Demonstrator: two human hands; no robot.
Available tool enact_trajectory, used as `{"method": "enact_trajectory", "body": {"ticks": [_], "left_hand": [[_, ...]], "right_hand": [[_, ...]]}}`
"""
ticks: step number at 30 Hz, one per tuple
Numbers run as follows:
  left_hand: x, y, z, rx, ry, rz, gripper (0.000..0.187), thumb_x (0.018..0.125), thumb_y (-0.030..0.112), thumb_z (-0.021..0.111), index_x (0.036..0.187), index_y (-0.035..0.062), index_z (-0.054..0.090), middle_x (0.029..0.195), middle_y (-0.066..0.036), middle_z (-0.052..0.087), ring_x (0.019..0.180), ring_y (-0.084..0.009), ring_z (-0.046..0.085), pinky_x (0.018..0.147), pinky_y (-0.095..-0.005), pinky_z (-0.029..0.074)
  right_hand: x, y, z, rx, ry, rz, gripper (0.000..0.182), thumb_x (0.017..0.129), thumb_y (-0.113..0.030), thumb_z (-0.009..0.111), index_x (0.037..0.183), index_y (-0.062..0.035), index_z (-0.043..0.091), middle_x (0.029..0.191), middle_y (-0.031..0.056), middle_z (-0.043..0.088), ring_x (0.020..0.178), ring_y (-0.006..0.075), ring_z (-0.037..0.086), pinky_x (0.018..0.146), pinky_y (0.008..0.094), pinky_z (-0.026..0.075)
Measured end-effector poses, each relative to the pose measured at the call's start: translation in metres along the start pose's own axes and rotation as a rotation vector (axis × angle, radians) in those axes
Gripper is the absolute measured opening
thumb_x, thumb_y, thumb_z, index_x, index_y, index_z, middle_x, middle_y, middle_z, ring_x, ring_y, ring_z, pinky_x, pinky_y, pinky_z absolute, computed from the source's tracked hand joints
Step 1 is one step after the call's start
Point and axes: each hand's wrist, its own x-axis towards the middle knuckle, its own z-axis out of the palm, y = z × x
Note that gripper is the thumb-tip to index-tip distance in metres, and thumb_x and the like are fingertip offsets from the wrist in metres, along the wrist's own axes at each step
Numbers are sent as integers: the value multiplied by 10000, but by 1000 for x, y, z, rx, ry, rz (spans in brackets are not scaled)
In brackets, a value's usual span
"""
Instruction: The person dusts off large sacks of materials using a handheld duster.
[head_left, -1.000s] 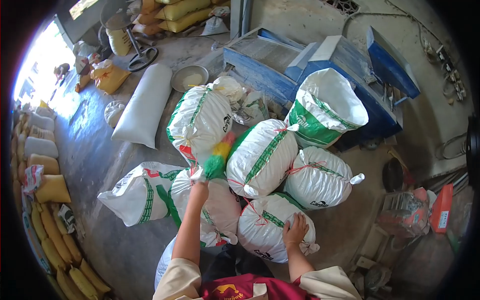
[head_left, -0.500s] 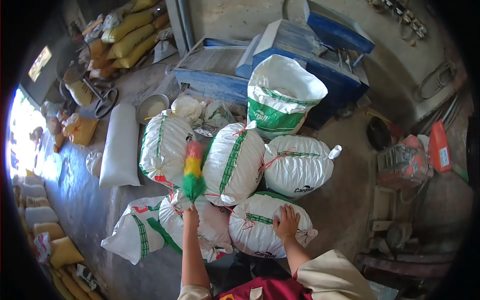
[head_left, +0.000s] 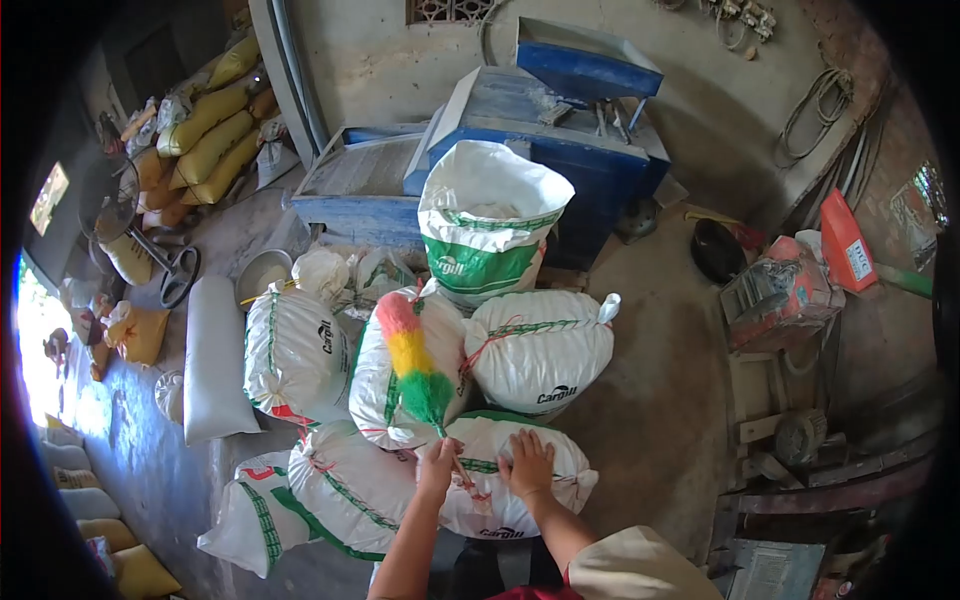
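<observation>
My left hand [head_left: 438,465] is closed around the handle of a feather duster [head_left: 408,355], fluffy in pink, yellow and green. Its head stands out over a tied white sack [head_left: 372,395] in the middle. Fingers spread, my right hand [head_left: 528,464] lies flat on the near right white sack [head_left: 570,455]. Left of that one is another full sack [head_left: 335,480], with a white and green sack [head_left: 245,520] beside it. Farther off are two tied sacks, the left sack [head_left: 290,350] and the right sack [head_left: 550,345]. An upright open sack [head_left: 490,260] stands behind them.
A blue machine [head_left: 590,150] stands against the back wall. Yellow sacks [head_left: 215,140] are piled at the far left, near a platform scale [head_left: 180,275]. A long white sack [head_left: 215,370] lies on the left. Red equipment [head_left: 790,290] stands on the right.
The duster has moved right, from above the left near sack to the middle sack, close to my right hand. My right hand stays on the same sack. The view has shifted.
</observation>
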Motion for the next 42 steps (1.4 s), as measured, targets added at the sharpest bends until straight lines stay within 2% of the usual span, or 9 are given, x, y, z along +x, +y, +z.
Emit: {"method": "enact_trajectory", "body": {"ticks": [4,9,12,14,16,20,28,37,42], "left_hand": [[-5,-2,36,39,10,-16,378,918,324,385,1052,21,568,913,-46,544,880,-126,477,730,-290,398],[-7,-30,86,-173,-181,-70,367,941,266,355,1172,26,512,988,-28,548,908,-124,494,843,-272,369],[2,-45,118,-173,-123,-42,359,936,262,364,1169,33,514,1053,-71,546,968,-173,499,860,-307,378],[11,-60,124,-125,-61,26,350,928,265,382,1160,43,522,1085,-105,542,1004,-214,502,869,-333,382],[19,-69,119,757,271,446,339,885,282,447,1138,74,535,1154,-182,499,1070,-324,465,919,-374,348],[28,-51,119,1127,642,198,427,846,319,457,1207,89,457,1336,-147,335,1284,-309,209,989,-517,194],[39,-39,134,1218,661,-27,532,843,398,407,1257,65,388,1364,-116,305,1312,-261,160,1026,-519,104],[45,-31,140,1221,680,-52,538,817,375,437,1244,51,387,1360,-116,311,1311,-263,164,1028,-518,99],[48,-33,142,1255,683,-44,536,807,365,445,1240,52,392,1356,-120,314,1308,-268,169,1025,-515,107]], "right_hand": [[-3,13,4,389,31,32,358,851,-312,438,1088,-62,538,1089,115,562,1067,280,486,925,568,224],[14,8,-46,1358,-437,290,441,902,-407,391,959,-9,571,747,114,595,679,135,569,610,248,438],[26,46,-63,937,-598,255,393,901,-369,405,923,-22,587,671,156,592,647,218,604,569,317,444],[26,70,-46,830,-180,-31,309,891,-322,424,935,-63,586,736,192,606,687,311,609,578,393,446],[37,102,-75,495,-263,-29,237,867,-293,453,936,-108,583,760,165,612,690,352,595,572,451,455],[52,185,-72,87,-147,-88,251,840,-346,491,745,-114,499,609,124,592,527,333,577,461,448,451],[54,275,-77,239,-46,377,258,881,-323,413,906,-112,560,709,196,596,658,396,572,574,512,432],[62,200,-80,270,-16,-122,205,857,-292,485,784,-112,549,558,137,564,511,354,556,457,462,416],[69,268,-53,24,-78,159,276,843,-344,499,698,-109,520,541,157,552,483,363,541,436,480,402]]}}
